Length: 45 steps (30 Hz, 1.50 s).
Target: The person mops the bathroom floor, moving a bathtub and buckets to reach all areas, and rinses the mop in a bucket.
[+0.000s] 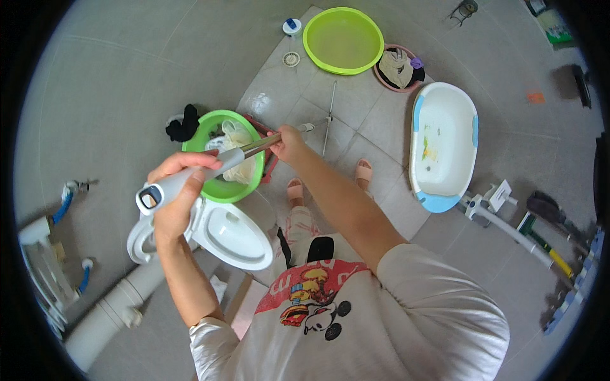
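Across the middle of the head view, a long pole slants past the green tub to a thin bar, seemingly on the tiled floor. The left hand wraps its pale grip; the right hand is closed round the metal shaft. Handling it well probably means keeping the bar flat, the lower hand guiding with light, even pressure. The grey tiles shine in one patch; a toilet and baby bath flank the person.
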Each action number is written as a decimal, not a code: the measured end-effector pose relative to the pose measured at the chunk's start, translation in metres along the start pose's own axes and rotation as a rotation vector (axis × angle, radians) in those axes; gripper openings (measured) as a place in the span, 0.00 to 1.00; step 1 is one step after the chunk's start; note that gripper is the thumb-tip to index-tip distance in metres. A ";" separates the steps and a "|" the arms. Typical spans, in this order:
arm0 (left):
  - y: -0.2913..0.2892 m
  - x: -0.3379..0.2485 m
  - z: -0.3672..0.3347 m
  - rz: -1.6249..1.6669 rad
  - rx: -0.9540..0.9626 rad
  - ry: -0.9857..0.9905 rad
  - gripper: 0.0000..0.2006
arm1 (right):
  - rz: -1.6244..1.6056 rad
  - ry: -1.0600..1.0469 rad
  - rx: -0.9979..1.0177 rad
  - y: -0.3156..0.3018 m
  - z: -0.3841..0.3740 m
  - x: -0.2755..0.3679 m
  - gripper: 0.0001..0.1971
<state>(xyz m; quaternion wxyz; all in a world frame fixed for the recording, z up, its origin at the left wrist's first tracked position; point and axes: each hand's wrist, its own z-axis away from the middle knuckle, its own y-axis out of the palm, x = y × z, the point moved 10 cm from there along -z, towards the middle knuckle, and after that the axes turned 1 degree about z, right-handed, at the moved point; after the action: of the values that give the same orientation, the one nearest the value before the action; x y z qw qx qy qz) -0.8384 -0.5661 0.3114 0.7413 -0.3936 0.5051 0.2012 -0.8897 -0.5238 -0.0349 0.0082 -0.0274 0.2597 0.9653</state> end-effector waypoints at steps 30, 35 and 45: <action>0.248 0.144 0.210 0.076 -0.539 -0.157 0.11 | 1.166 -0.134 1.550 0.001 0.498 0.005 0.36; 0.241 0.198 0.267 -0.007 -0.778 -0.131 0.09 | 1.359 0.152 1.555 -0.045 0.468 -0.022 0.32; 0.232 0.310 0.228 -0.230 -0.615 -0.367 0.03 | 1.798 0.805 0.809 -0.095 0.346 0.017 0.14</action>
<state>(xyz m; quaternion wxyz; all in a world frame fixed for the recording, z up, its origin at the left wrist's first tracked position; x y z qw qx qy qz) -0.7389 -0.2764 -0.0170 0.6843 -0.6093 0.2322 0.3264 -0.9202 -0.2681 0.2154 -0.7857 -0.1379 0.4694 0.3786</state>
